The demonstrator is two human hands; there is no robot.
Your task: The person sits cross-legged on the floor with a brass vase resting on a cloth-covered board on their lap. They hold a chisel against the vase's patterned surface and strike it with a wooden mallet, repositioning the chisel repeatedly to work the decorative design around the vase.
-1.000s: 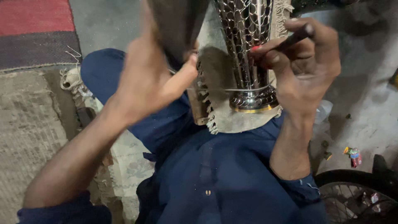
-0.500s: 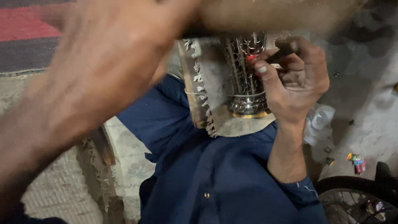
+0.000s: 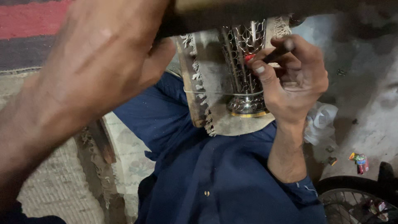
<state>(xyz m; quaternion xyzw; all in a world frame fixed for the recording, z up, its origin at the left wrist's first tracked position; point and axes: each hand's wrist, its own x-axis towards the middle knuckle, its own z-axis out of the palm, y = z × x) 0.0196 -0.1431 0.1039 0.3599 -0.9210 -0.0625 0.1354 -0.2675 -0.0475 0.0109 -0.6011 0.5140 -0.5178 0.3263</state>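
Note:
A shiny perforated metal vase point(image 3: 245, 62) with a gold-rimmed foot lies on a frayed cloth-covered wooden board point(image 3: 207, 91) over my lap. My right hand point(image 3: 292, 79) presses a thin dark tool with a red tip point(image 3: 265, 55) against the vase's openwork side. Close to the camera, my left hand point(image 3: 103, 62) is raised and grips a dark wooden handle point(image 3: 257, 10) that runs across the top of the view. What the handle ends in is out of frame.
I sit on a woven mat point(image 3: 58, 186) in dark blue clothes point(image 3: 215, 174). A red and grey rug point(image 3: 29, 29) lies at the upper left. Grey concrete floor point(image 3: 365, 91) at the right holds a crumpled white wrapper point(image 3: 321, 122) and small scraps. A spoked wheel point(image 3: 356, 203) sits at the lower right.
My left hand has swung up and toward the camera with the dark handle, now filling the upper left. My right hand keeps the tool on the vase, shifted slightly lower.

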